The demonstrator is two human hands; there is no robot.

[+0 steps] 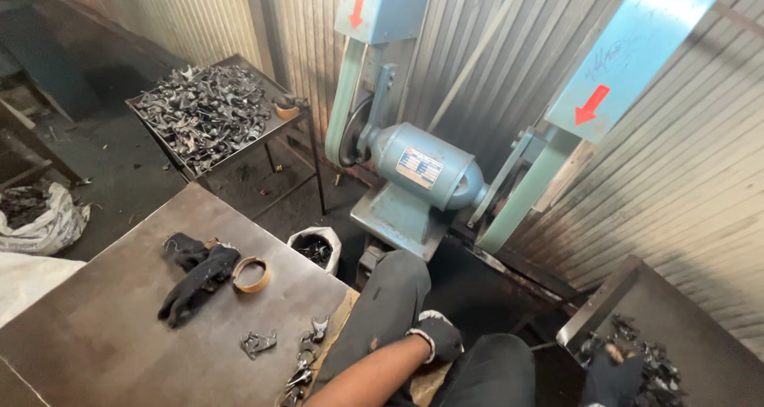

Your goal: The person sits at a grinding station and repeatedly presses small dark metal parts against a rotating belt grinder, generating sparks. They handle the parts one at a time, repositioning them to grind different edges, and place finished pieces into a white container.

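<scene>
My left hand [436, 337] wears a dark glove with a white cuff. It rests curled between my knees on my dark trousers, the bare forearm coming up from the bottom edge. My right hand [613, 373], also in a dark glove, reaches down into a pile of small dark metal parts [654, 369] on a metal tray [700, 319] at the lower right. Its fingers are buried among the parts, so its grip is hidden. In front of me stands a blue-green twin belt grinder [422, 168].
A metal table [103, 335] at my left carries a pair of black gloves [195, 276], a tape roll [251, 274] and a few metal parts [259, 343]. A stand [203, 112] heaped with parts is further back. A white bag [315, 246] sits on the floor.
</scene>
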